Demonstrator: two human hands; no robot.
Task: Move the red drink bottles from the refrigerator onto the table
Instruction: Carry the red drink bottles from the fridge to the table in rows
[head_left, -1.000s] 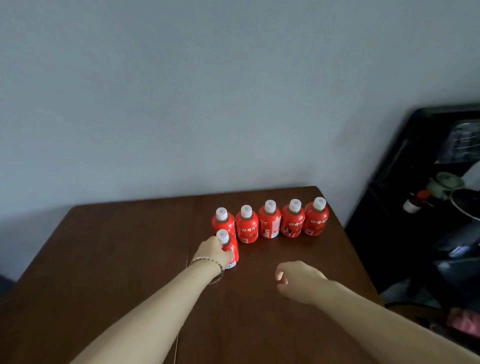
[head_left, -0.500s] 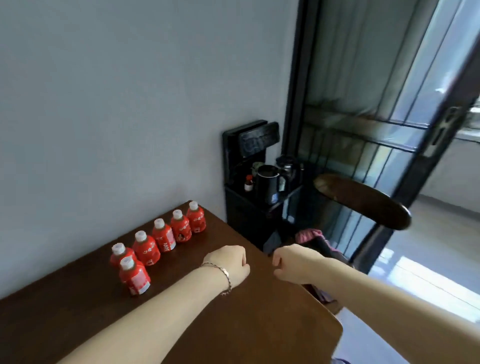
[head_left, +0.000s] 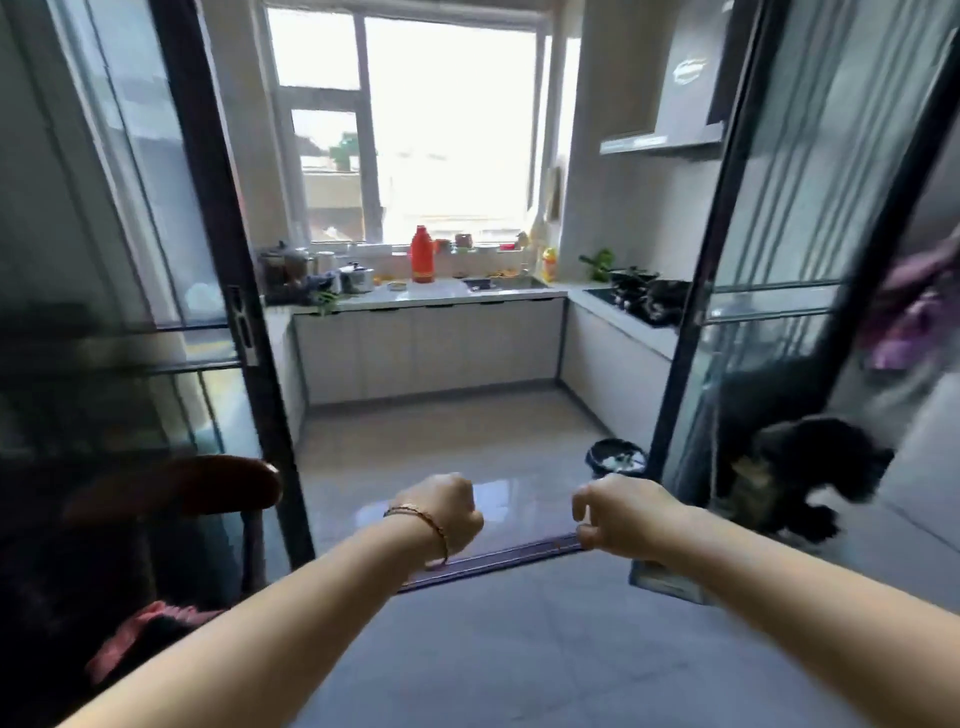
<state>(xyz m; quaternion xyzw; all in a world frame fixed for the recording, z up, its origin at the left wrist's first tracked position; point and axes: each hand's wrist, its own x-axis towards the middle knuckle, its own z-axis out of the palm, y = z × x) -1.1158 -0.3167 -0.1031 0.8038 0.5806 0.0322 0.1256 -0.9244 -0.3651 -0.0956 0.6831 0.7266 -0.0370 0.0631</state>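
Grey floor tiles (head_left: 519, 649) lie under both empty hands: left hand (head_left: 447, 512) loosely fisted, right hand (head_left: 623, 514) with fingers curled, slightly parted.

Single head view, looks forward and slightly down through an open sliding doorway (head_left: 691, 291) into a kitchen; counter (head_left: 431, 296) far beyond the fingers (head_left: 584, 512), floor (head_left: 467, 649) below them.

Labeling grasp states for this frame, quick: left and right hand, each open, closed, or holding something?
Left hand: closed in a loose fist, holding nothing.
Right hand: fingers curled but apart, empty.
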